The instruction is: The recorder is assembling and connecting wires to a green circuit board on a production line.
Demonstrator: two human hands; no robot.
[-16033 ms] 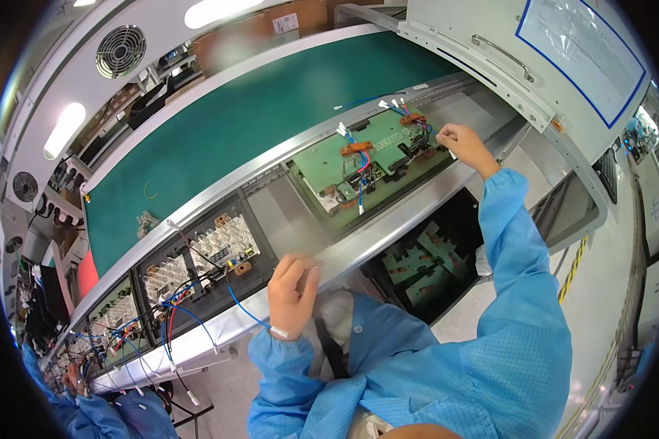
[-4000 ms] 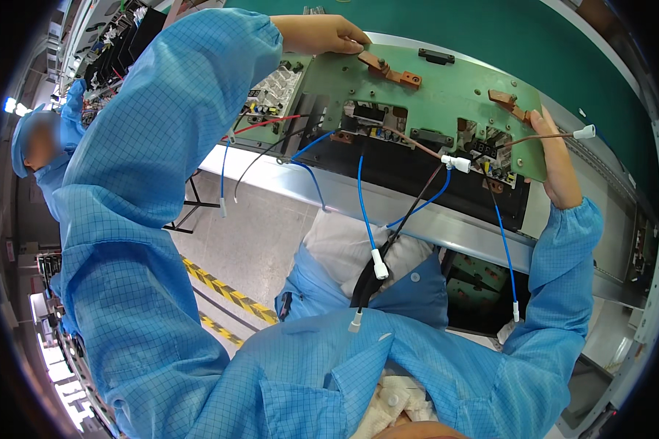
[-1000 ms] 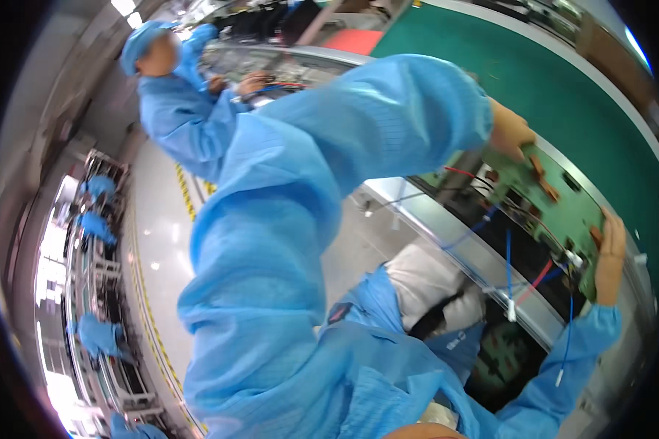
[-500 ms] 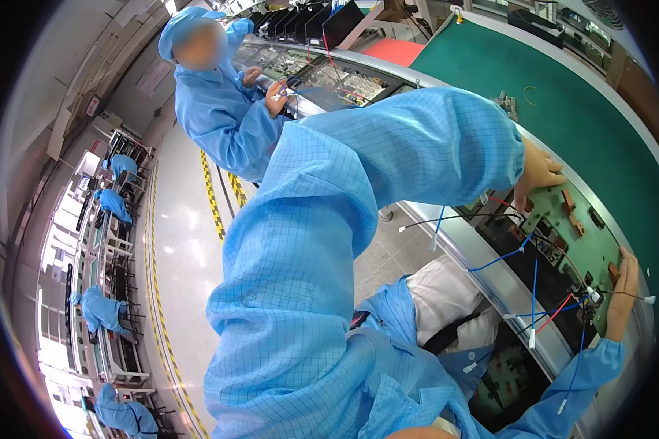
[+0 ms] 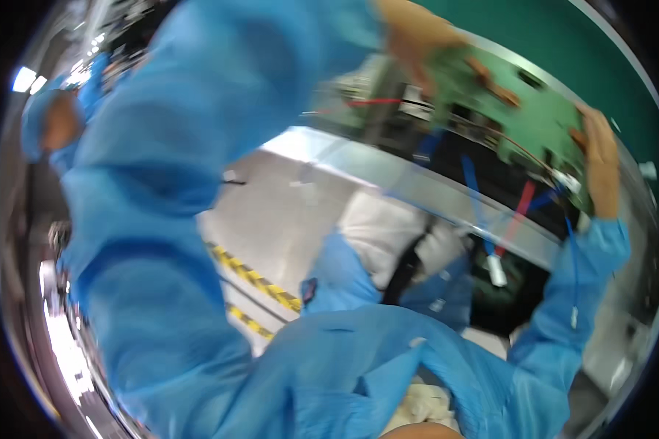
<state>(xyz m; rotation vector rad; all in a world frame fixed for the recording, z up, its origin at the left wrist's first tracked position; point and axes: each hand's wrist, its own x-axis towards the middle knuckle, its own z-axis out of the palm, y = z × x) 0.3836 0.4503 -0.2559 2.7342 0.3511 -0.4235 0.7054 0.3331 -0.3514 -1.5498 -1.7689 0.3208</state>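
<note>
A long green circuit board (image 5: 545, 113) lies along the line in front of me, with brown and black parts on it. My left hand (image 5: 421, 40) is at its left end, blurred, thumb toward the near side and fingers curled over the far side. At the opposite end, my right hand (image 5: 600, 157) is closed along the board's edge, fingers pointing away from me. Blue wires (image 5: 472, 186) and a red wire (image 5: 518, 212) trail over the near edge. One white connector (image 5: 496, 271) hangs below the metal rail. The undersides of both hands are hidden.
A metal rail (image 5: 344, 161) runs along the near side of the line. Beyond the board stretches a green work surface (image 5: 520, 29). A person in blue (image 5: 58, 128) is at the far left, blurred. Yellow-black floor tape (image 5: 252, 274) lies below on the left.
My view has swung, so the board and both hands appear higher, and the left hand farther left. The co-worker has shifted toward the left rim. Both hands are still at the board's ends.
</note>
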